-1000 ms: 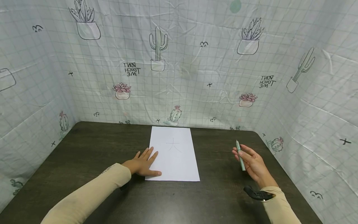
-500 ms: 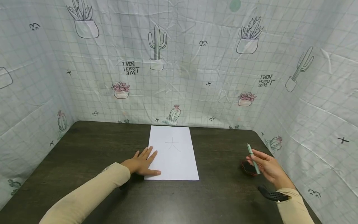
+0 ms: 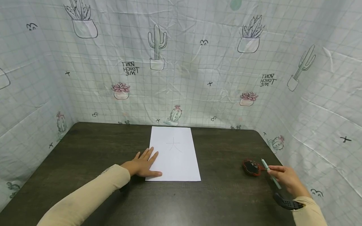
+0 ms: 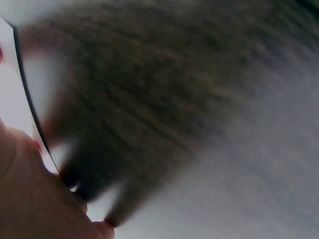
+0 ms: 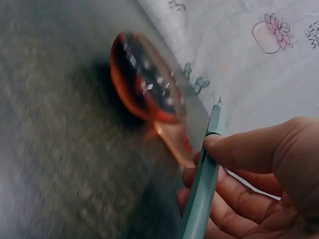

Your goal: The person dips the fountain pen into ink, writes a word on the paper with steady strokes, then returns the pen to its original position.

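A sheet of white paper [image 3: 178, 163] lies on the dark table, with thin lines drawn on its upper part. My left hand [image 3: 142, 165] rests spread on its left edge. Off to the right, my right hand [image 3: 288, 179] holds a pale green pen [image 5: 202, 194] under the thumb, tip pointing up and away. Right at the fingertips is the handle of an oval, red-rimmed thing [image 3: 251, 167] like a hand mirror, its face dark and glossy. In the right wrist view, that handle [image 5: 174, 142] runs behind the pen and fingers; I cannot tell whether they grip it.
A white curtain [image 3: 189, 72] printed with cacti hangs behind the table [image 3: 220, 157] and along both sides. The right hand is close to the table's right edge. A black watch band [image 3: 287, 202] is on the right wrist.
My right hand has moved right and toward me with the pen, lowering to the red handle. The red-rimmed thing, hidden at first, has come into view. My left hand stays on the paper.
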`<state>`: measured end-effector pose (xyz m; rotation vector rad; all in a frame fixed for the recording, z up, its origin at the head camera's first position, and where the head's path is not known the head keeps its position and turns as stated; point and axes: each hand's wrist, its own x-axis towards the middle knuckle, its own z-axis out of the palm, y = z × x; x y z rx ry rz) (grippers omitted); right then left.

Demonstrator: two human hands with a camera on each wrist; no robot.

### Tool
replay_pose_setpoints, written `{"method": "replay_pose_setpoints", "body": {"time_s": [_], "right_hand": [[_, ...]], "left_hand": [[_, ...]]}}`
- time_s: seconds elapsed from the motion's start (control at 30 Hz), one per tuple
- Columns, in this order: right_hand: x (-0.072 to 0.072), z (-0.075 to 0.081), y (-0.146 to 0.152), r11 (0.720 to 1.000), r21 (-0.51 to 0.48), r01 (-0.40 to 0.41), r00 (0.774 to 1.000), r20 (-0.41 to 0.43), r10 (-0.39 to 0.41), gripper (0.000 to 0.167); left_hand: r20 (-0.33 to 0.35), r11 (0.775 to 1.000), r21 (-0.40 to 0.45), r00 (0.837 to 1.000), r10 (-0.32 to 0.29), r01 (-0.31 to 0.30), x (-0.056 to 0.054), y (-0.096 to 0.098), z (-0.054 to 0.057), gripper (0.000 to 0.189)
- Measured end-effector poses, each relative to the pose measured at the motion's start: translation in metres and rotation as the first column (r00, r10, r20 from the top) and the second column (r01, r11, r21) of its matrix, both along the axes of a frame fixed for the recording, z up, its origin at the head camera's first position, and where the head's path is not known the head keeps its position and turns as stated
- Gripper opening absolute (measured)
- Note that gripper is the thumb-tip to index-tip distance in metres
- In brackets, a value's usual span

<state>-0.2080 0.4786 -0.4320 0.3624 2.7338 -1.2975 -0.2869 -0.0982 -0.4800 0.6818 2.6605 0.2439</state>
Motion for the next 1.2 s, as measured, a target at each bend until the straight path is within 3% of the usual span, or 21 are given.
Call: {"method": "replay_pose_setpoints", "body": {"time_s": [0.37, 0.73, 1.0, 1.2], "right_hand": [[0.003, -0.011, 0.007, 0.995, 0.1, 0.011, 1.0, 0.023, -0.013, 0.051], [0.001, -0.013, 0.002, 0.991, 0.136, 0.006, 0.999, 0.03, -0.01, 0.056], [0.003, -0.014, 0.0, 0.995, 0.102, 0.015, 0.999, 0.033, -0.018, 0.057], [0.002, -0.012, 0.001, 0.995, 0.096, 0.009, 0.999, 0.031, -0.012, 0.059]], "left_hand": [[-0.006, 1.0, -0.002, 1.0, -0.001, 0.001, -0.001, -0.001, 0.001, 0.108], [0.024, 1.0, 0.03, 1.0, -0.004, 0.003, 0.014, 0.001, 0.024, 0.103], [-0.003, 1.0, 0.027, 1.0, -0.002, 0.002, 0.012, -0.002, 0.015, 0.107], [0.023, 0.998, 0.057, 1.0, -0.008, 0.007, 0.013, -0.001, 0.022, 0.105]]}}
